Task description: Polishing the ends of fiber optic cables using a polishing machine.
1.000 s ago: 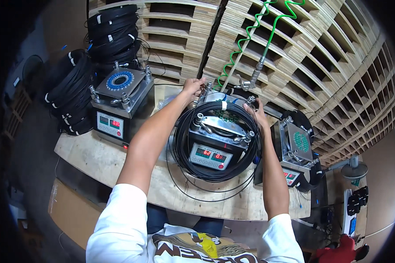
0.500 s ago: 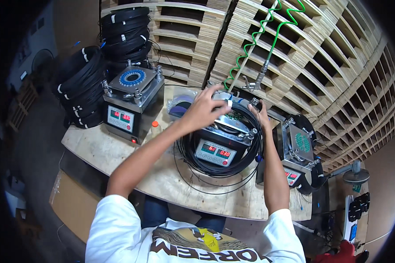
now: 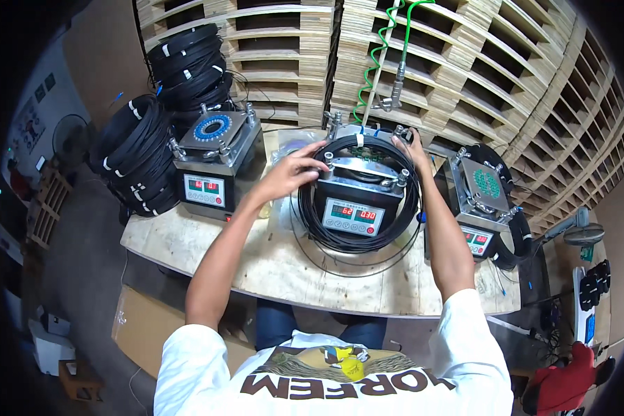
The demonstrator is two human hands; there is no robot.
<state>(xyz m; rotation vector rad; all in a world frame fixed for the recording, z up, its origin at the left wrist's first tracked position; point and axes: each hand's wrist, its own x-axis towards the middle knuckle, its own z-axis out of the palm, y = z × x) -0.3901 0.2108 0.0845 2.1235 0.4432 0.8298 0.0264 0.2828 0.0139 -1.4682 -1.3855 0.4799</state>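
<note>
A coil of black cable (image 3: 410,208) with a white tie hangs around the middle polishing-type machine (image 3: 356,219), its loops passing in front of the lit red display. My left hand (image 3: 291,175) is at the coil's left side, fingers apart, the fingertips beside the near-left clamp knob (image 3: 328,161); I see nothing held in it. My right hand (image 3: 414,151) reaches to the machine's far right corner. Its thumb and fingers close around the clamp knob (image 3: 399,130) there, partly hiding it. Blue-ended connectors (image 3: 376,132) show along the machine's far edge.
Similar machines stand at left (image 3: 211,173) and right (image 3: 475,201), with a blue ring and green dots on top. Black cable coils (image 3: 135,152) are stacked at far left. A green coiled air hose (image 3: 374,66) hangs before wooden pallets (image 3: 284,59). A red chair (image 3: 565,381) is at lower right.
My left hand has moved from above the machine's far side back to the coil's left side. My right hand stays at the far-right knob. The whole view has shifted.
</note>
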